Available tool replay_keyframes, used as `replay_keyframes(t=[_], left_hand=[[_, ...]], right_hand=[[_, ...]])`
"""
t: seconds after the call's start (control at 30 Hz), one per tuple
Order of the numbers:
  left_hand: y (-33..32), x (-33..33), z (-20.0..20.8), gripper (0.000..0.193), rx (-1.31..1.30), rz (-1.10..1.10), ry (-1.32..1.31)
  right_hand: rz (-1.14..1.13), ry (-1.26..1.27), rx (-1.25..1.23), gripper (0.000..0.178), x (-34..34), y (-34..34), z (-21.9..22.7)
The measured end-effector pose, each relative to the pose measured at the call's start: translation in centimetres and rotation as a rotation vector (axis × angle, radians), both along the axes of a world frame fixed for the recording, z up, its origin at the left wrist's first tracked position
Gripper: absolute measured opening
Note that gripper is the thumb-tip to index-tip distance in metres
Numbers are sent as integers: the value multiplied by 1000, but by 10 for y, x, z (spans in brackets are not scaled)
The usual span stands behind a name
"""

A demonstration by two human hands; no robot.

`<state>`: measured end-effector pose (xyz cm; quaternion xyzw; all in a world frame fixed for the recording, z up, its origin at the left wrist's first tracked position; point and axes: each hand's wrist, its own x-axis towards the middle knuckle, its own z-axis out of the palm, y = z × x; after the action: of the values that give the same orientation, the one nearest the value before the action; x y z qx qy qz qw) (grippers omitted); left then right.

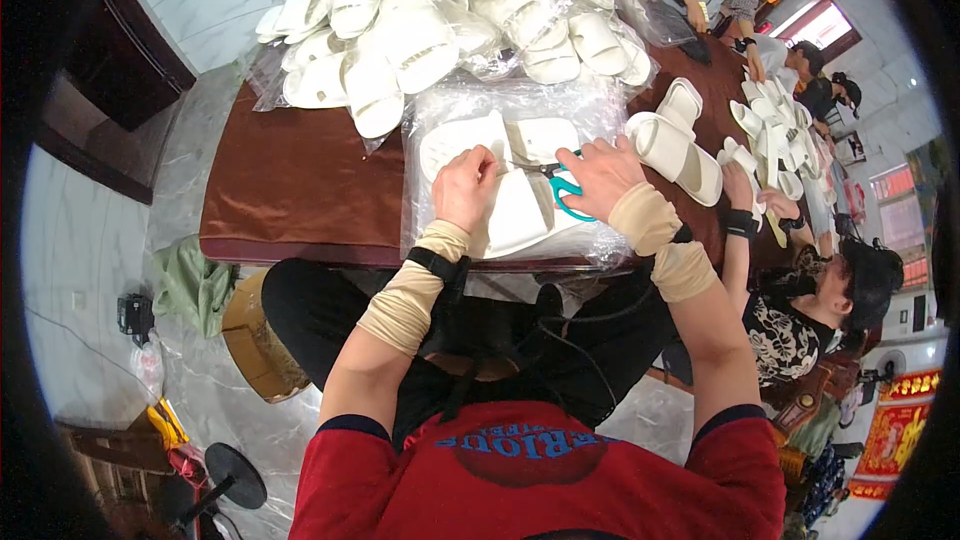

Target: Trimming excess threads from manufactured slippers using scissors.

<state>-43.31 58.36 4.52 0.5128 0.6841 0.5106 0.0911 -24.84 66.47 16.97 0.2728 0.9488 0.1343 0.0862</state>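
A pair of white slide sandals (515, 218) lies in front of me on a stack of clear plastic bags (610, 110). My right hand (603, 180) grips a pair of scissors (562, 190) with teal handles, and the dark blades point left over the sandals' straps. My left hand (465, 187) is closed, thumb and fingers pinched together near the blade tips above the left sandal. Whatever lies in that pinch is too small to make out. Beige sleeves cover both my wrists and forearms.
A large heap of white slides (410, 35) in plastic covers the far side of the brown-covered table (300, 185). More white slides (682, 155) lie to the right. Close by on that side, a co-worker (790, 310) handles slides. A cardboard box (262, 335) stands on the floor at left.
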Motion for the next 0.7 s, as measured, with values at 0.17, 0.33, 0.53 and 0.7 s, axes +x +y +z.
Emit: replay_keyframes(t=[0.17, 0.33, 0.53, 0.7], left_hand=[[0, 2, 3, 9, 19, 19, 23], [-1, 3, 6, 9, -2, 36, 15], [1, 2, 4, 9, 22, 10, 24], [1, -1, 0, 7, -34, 12, -127]], right_hand=[[0, -14, 3, 45, -1, -6, 15], [44, -45, 0, 42, -14, -7, 4], [-107, -79, -108, 38, -18, -7, 2], [-50, 46, 43, 40, -6, -1, 1]])
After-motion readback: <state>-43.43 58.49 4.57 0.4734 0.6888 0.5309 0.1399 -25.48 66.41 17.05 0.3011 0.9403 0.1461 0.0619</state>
